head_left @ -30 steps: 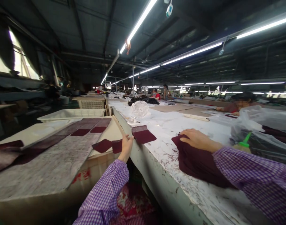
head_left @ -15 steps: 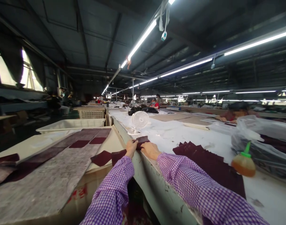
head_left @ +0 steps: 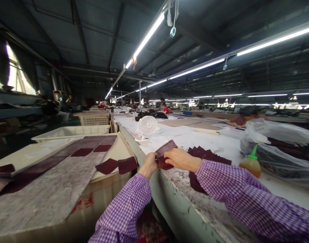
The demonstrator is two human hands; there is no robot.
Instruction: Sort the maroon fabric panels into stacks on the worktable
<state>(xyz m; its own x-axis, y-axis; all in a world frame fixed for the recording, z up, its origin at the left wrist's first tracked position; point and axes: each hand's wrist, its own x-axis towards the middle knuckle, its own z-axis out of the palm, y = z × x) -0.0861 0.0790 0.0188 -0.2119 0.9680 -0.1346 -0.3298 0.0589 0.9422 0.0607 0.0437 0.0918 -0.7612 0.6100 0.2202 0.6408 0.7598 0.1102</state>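
Observation:
A small maroon fabric piece (head_left: 167, 147) with a paler underside is held bent above the near edge of the white table. My left hand (head_left: 149, 165) is closed, pinching its left end. On the other side, my right hand (head_left: 180, 158) has its fingers closed on the piece's right part; the thumb is hidden. Under and behind my right forearm lies a fanned stack of maroon pieces (head_left: 207, 154), partly covered by the sleeve. Two loose maroon pieces, one being the dark square (head_left: 127, 165), rest on the bin's corner to the left of my left hand.
A white fan (head_left: 147, 125) stands on the table (head_left: 174, 130) ahead. At right are a glue bottle (head_left: 251, 162) with a green tip and a clear plastic bag (head_left: 258, 131). Grey-backed sheets (head_left: 50, 182) cover the left bin. A co-worker (head_left: 245, 118) sits across the table.
Both hands have come nearer with the fabric piece, which is now raised and tilted. My right hand has shifted right, and its forearm now covers more of the stack. The view has turned slightly right.

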